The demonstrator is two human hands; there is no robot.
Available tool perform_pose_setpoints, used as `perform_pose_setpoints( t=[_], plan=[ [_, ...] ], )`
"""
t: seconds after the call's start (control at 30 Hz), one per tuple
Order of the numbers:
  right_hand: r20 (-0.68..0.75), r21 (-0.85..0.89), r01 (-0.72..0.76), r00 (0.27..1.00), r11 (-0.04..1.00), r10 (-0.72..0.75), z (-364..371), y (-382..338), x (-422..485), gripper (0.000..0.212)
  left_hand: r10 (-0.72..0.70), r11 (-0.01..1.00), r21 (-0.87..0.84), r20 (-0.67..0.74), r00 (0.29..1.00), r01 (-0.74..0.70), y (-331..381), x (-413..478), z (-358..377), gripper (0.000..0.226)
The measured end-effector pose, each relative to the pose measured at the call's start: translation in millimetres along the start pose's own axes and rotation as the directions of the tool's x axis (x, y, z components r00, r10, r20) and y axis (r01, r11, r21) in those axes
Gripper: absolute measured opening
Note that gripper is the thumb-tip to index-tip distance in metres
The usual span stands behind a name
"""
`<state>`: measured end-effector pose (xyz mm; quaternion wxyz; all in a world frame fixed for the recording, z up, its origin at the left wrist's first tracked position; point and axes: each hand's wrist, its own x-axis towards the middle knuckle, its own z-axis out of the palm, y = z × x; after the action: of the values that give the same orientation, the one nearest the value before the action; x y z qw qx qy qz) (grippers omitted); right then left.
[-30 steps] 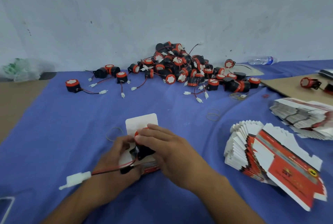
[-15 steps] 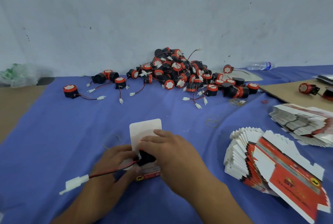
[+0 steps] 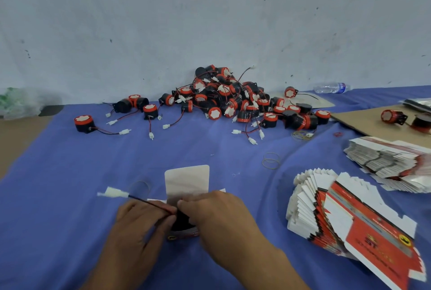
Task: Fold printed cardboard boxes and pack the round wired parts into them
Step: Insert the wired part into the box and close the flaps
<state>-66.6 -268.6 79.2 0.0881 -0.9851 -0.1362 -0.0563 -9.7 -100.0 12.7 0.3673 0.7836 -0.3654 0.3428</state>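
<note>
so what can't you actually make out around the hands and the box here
Head view only:
- the round part: mostly under the right hand; how deep it sits in the box is hidden.
- box body: covered by both hands; only its white flap shows.
- the left hand: whether it pinches the wire or the box is unclear.
- print on the flat box stack: blurred, unreadable.

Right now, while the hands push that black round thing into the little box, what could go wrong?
The wire and its white plug stick out past the left hand; closing the flap now might pinch them. The right hand pressing the round part could crumple the thin box. The right forearm is near the fanned stack of flat boxes and might knock it.
</note>
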Motion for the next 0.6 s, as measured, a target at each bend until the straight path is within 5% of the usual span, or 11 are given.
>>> perform_pose_setpoints(
  t=[0.17,0.37,0.43,0.6],
  plan=[
    [-0.018,0.029,0.02,1.0,0.999,-0.02,5,3,3,0.025,0.029,0.998,0.056,-0.03,0.999,-0.027,-1,2,3,0.033],
    [-0.131,0.492,0.015,0.99,0.871,0.057,10,5,4,0.04,0.174,0.984,0.032,0.033,0.984,-0.175,-15,1,10,0.027],
    [-0.152,0.57,0.032,0.986,0.821,0.067,9,2,6,0.03,0.179,0.983,0.029,0.065,0.982,-0.181,-16,1,11,0.038],
    [-0.113,0.46,0.025,0.993,0.887,0.03,14,3,7,0.02,0.178,0.984,-0.009,0.101,0.979,-0.178,-12,4,8,0.023]
  ],
)
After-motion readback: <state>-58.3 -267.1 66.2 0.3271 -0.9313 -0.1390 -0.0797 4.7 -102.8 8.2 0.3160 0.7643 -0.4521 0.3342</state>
